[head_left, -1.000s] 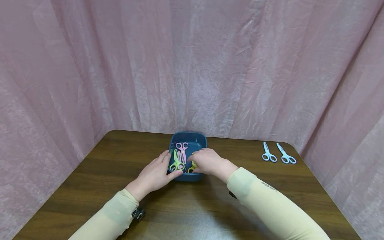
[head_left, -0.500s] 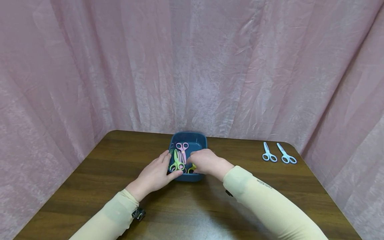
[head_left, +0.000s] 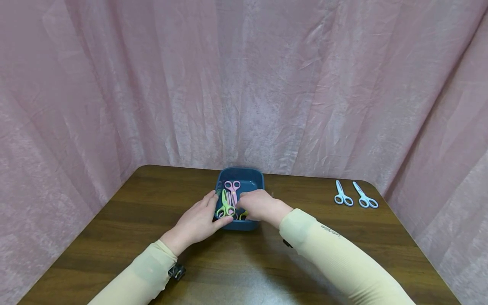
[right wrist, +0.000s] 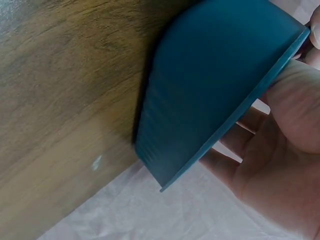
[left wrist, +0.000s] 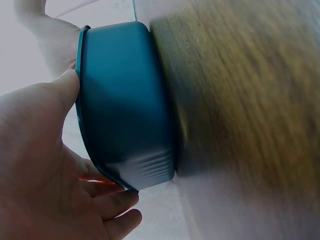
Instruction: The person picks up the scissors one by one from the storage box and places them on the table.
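Note:
A blue bin point(head_left: 239, 225) holds a green pair of scissors point(head_left: 225, 208), a pink pair point(head_left: 233, 191) and yellow scissors point(head_left: 244, 216), with more pink parts beneath the green pair. My left hand point(head_left: 196, 220) rests against the bin's left front corner, fingers extended along its side and thumb at the front rim; the left wrist view shows this hand point(left wrist: 55, 150) touching the rim. My right hand point(head_left: 261, 206) reaches down over the right rim beside the yellow scissors and covers part of them. In the right wrist view the bin wall point(right wrist: 215, 85) hides the right hand's point(right wrist: 280, 135) fingertips.
Two light blue pairs of scissors point(head_left: 344, 198) point(head_left: 366, 200) lie side by side at the right back of the wooden table point(head_left: 152, 199). Pink curtains point(head_left: 259, 84) hang behind the table and at both sides.
My right hand and forearm have shifted slightly left, and less of the yellow scissors shows now. My left hand has stayed against the bin.

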